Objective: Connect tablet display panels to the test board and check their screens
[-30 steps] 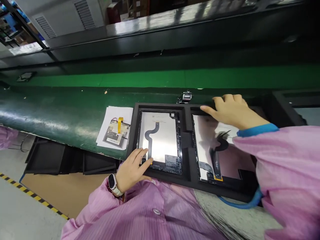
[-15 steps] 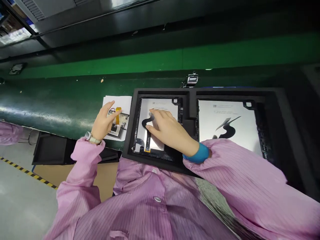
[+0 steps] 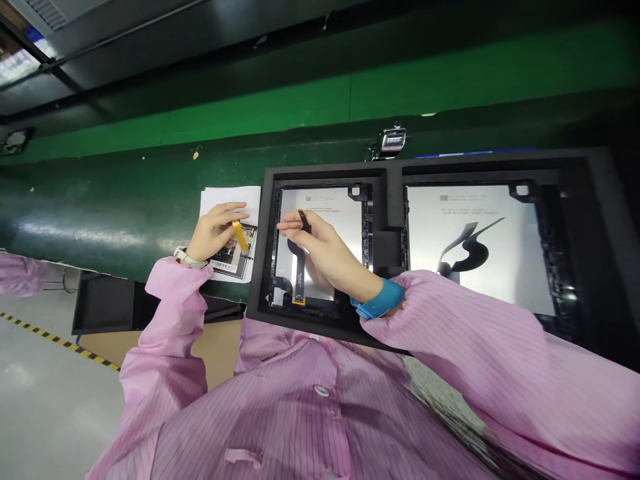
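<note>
My left hand (image 3: pixel 215 230) is closed on the upper end of an orange ribbon cable (image 3: pixel 241 236), which slants down over a small circuit board (image 3: pixel 233 263) with a barcode label. That board lies on white paper (image 3: pixel 209 197). Over the left display panel (image 3: pixel 345 227), my right hand (image 3: pixel 325 250) pinches a black ribbon cable (image 3: pixel 303 220), its end poking up between thumb and fingers. A black curved flex cable (image 3: pixel 299 273) with an orange-edged end runs down the panel's silver back. Part of the panel is hidden under my right hand.
Both panels sit in a black foam tray (image 3: pixel 395 175); the right panel (image 3: pixel 520 267) has a black curved cable too. A metal tally counter (image 3: pixel 393 141) stands behind the tray on the green bench (image 3: pixel 125 200). Black bins (image 3: pixel 105 300) are below at left.
My right hand has gone from lying over the panel to pinching the black ribbon cable, lifting its end. My left fingers have closed on the orange ribbon cable, which now tilts.
</note>
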Tool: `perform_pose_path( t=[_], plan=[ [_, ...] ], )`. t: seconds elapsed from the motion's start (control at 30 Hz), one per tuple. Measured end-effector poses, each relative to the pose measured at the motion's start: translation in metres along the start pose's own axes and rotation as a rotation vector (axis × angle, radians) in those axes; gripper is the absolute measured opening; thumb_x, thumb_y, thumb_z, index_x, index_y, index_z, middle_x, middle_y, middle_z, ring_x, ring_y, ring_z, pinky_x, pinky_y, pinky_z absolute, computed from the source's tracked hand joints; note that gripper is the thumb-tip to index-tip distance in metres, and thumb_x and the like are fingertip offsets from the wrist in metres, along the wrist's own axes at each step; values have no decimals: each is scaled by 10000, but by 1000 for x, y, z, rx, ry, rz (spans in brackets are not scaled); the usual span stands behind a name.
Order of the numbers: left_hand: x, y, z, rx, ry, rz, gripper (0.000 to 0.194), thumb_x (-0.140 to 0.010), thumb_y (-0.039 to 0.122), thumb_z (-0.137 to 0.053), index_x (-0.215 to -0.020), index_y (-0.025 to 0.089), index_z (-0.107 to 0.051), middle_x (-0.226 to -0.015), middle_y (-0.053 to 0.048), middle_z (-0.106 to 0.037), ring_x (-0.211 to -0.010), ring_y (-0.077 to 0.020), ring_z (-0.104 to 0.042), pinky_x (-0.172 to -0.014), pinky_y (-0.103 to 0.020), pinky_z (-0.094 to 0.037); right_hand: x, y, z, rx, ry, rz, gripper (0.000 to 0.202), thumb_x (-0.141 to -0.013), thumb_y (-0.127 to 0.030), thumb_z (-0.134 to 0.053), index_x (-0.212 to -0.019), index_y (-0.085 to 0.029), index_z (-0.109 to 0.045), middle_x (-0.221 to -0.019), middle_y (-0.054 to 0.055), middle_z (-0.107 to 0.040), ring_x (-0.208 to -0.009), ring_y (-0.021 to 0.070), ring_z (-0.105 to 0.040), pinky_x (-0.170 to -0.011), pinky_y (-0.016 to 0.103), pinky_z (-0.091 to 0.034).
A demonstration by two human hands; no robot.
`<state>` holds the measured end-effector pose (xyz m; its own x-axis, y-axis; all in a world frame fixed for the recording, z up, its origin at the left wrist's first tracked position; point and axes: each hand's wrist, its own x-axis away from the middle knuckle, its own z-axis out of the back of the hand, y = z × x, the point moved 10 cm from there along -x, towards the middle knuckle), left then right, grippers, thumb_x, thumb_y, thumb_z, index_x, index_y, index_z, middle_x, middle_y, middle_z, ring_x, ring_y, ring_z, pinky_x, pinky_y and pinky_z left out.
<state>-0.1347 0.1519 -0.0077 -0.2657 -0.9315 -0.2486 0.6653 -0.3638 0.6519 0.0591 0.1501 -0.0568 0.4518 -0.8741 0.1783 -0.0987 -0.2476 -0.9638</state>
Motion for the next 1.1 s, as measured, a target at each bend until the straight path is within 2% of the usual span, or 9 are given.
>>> perform_pose_path(
  t=[0.07,0.17,0.23,0.37,0.47,0.57,0.73,0.9,1.1],
  plan=[
    [-1,0,-2,24,-6,22,232,-937,341,-621,-1000,214,-805,-1251,-108,-762,-1190,-252,-687,-1084,-477,-510,0,-1,-3,28,-22,35,366,-945,-522,-435,-1080,-211,-573,-1183,91,-632,-1168,203,-586,-1109,417,-427],
    [-7,-9,-2,153,43,102,509,-1008,581,-498,-843,190,-779,-1022,-124,-804,-995,-237,-742,-955,-425,-565,-2,-5,-5,61,-46,89,476,-987,-579,-276,-936,-219,-583,-1115,83,-639,-1128,206,-566,-1091,409,-407],
    [-11,-17,-5,230,66,168,593,-1008,652,-445,-832,173,-748,-855,-107,-791,-840,-207,-747,-844,-372,-580,-4,-8,-7,69,-77,97,392,-974,-512,-317,-844,-221,-545,-1064,78,-643,-1069,204,-565,-1049,400,-418],
    [-17,-26,-12,336,74,240,496,-952,617,-602,-1121,160,-701,-822,-69,-786,-743,-173,-740,-729,-309,-575,-6,-17,-14,190,-192,101,283,-934,-408,-436,-730,-219,-490,-958,70,-635,-938,201,-558,-961,408,-443],
    [-21,-19,-15,313,56,206,477,-950,620,-601,-978,162,-729,-925,-94,-793,-870,-192,-755,-840,-337,-585,-5,-28,-21,356,-285,189,324,-954,-402,-461,-694,-211,-493,-1012,80,-648,-1018,225,-557,-1014,451,-427],
    [-23,-13,-19,277,15,176,515,-968,624,-568,-823,157,-726,-863,-90,-774,-833,-182,-739,-857,-339,-581,-4,-33,-27,524,-345,260,291,-978,-396,-462,-773,-212,-555,-1047,85,-634,-1089,244,-509,-1066,489,-409],
    [-25,-5,-23,339,-42,168,461,-962,568,-612,-1109,149,-738,-914,-87,-771,-810,-187,-742,-823,-354,-595,0,-33,-33,651,-407,314,329,-1031,-373,-332,-813,-220,-525,-1044,88,-562,-1031,240,-438,-1054,501,-410],
    [-28,23,-15,70,-64,15,352,-966,499,-618,-841,195,-744,-902,-71,-779,-899,-212,-689,-943,-401,-503,-1,-31,-32,694,-406,354,290,-1017,-355,-371,-803,-214,-507,-1091,105,-571,-1066,254,-439,-1048,510,-405],
    [-27,33,-37,45,-238,-27,302,-952,432,-616,-780,209,-725,-781,-33,-737,-781,-196,-630,-875,-388,-452,-2,-31,-30,800,-359,430,302,-1036,-352,-350,-939,-202,-593,-1104,120,-573,-1087,271,-439,-1048,499,-400]
  ],
)
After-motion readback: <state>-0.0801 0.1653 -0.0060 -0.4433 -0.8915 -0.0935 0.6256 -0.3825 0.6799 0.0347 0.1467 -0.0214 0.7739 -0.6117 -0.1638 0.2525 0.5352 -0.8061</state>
